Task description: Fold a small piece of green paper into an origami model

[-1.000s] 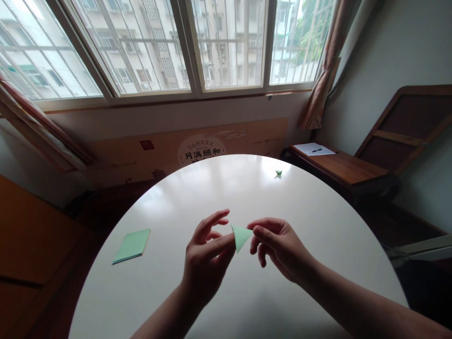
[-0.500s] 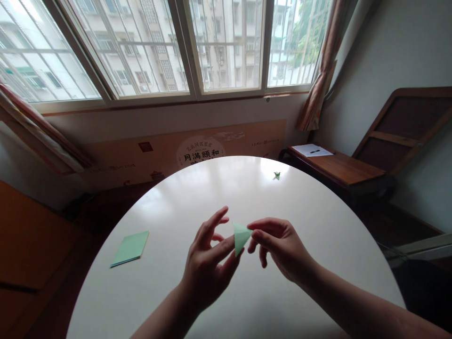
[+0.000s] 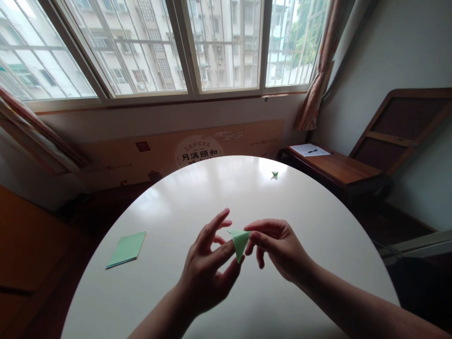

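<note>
A small light-green folded origami paper point(image 3: 240, 242), roughly triangular with one point downward, is held above the table between both hands. My right hand point(image 3: 278, 242) pinches its upper right corner between thumb and index finger. My left hand point(image 3: 210, 261) has one finger against the paper's left side, with the fingertip hidden by it, and the thumb at the lower point. Its other fingers are raised and spread.
On the round white table point(image 3: 169, 292) a stack of green paper squares point(image 3: 126, 249) lies at left. A small green folded paper piece point(image 3: 275, 175) sits near the far edge. Beyond, a wooden chair point(image 3: 339, 162) bears a white sheet point(image 3: 307, 149) with a pen.
The folded paper has turned between my fingers: its upper edge now lies nearly level and a point hangs down. Both hands keep nearly the same place. The view has shifted slightly.
</note>
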`<state>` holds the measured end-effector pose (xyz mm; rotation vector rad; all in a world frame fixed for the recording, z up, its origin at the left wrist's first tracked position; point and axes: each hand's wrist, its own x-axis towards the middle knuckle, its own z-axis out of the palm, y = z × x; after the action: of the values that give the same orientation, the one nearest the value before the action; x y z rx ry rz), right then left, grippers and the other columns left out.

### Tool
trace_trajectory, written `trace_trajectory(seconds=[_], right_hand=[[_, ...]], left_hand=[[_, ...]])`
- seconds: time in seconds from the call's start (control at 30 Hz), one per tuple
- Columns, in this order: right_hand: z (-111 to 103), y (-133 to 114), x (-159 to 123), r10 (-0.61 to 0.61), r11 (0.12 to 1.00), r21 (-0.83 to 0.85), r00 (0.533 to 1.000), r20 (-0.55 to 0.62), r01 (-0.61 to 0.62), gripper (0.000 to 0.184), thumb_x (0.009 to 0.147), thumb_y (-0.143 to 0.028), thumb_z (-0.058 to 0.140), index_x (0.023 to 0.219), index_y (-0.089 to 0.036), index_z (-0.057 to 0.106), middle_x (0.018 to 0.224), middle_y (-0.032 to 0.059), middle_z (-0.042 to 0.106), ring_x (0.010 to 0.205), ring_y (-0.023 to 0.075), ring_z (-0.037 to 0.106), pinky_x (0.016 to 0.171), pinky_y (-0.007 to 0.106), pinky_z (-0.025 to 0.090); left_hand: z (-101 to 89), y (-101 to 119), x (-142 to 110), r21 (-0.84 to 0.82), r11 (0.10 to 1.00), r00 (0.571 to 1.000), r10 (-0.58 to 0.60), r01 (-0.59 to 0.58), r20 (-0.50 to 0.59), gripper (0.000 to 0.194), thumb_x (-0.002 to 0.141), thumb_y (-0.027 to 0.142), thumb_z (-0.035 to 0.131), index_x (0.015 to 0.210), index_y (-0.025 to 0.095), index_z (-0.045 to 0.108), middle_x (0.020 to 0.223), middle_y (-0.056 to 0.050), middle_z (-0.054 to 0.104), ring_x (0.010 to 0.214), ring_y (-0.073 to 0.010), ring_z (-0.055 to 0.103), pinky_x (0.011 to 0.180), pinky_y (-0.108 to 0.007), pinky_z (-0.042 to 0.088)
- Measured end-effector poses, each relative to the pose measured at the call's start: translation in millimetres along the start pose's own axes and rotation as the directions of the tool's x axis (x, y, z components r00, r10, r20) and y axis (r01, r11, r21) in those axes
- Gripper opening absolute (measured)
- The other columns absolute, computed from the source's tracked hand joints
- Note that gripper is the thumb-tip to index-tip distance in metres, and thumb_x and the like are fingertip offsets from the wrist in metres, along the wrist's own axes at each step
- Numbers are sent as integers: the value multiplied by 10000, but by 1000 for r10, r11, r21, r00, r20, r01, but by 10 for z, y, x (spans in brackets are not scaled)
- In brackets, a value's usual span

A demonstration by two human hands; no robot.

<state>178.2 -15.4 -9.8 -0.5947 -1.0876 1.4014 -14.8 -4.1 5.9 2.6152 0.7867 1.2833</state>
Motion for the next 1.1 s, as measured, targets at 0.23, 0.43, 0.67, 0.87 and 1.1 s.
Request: trace_trajectory(seconds=[0.23, 0.43, 0.67, 0.87, 1.1], right_hand=[[7, -16, 32, 115, 992, 54, 991, -68, -112, 139, 796, -280, 810, 901, -191, 794, 710, 34, 729, 619, 147, 684, 399, 163, 468], [17, -36, 67, 240, 967, 120, 960, -146, -224, 210, 750, -334, 845, 859, -167, 780, 719, 36, 717, 591, 126, 653, 378, 143, 430], [-34, 6, 89, 232, 969, -25, 946, -225, -244, 279, 742, -385, 839, 877, -149, 776, 755, 73, 745, 593, 150, 665, 387, 168, 429], [-23, 47, 66, 154, 951, -234, 966, -208, -202, 287, 776, -422, 800, 886, -158, 781, 714, 60, 734, 577, 154, 651, 392, 192, 437], [-36, 43, 65, 166, 942, -259, 967, -193, -214, 308, 787, -439, 788, 921, -162, 781, 749, 68, 735, 617, 160, 652, 399, 190, 451]], left_hand=[[11, -21, -5, 4, 1000, 999, -30, 30, 35, 447, 841, 54, 632, 1236, 261, 613, 1436, -148, 494, 1112, -272, 622, 773, -344, 588], [15, -47, 17, -122, 984, 990, -136, 132, -24, 383, 848, 61, 622, 1170, 263, 667, 1281, -108, 625, 1027, -234, 673, 781, -321, 589], [-7, -101, 92, -502, 648, 776, -626, 573, 77, 262, 949, 371, 572, 1103, 177, 657, 1030, -104, 714, 871, -225, 686, 609, -286, 570], [-8, -75, 136, -454, 512, 679, -618, 730, 396, 387, 854, 473, 683, 1036, 134, 721, 838, -99, 732, 753, -218, 665, 527, -250, 514], [32, -62, 155, -451, 393, 584, -678, 801, 446, 293, 836, 404, 693, 873, 119, 746, 740, -70, 704, 594, -151, 623, 477, -218, 470]])
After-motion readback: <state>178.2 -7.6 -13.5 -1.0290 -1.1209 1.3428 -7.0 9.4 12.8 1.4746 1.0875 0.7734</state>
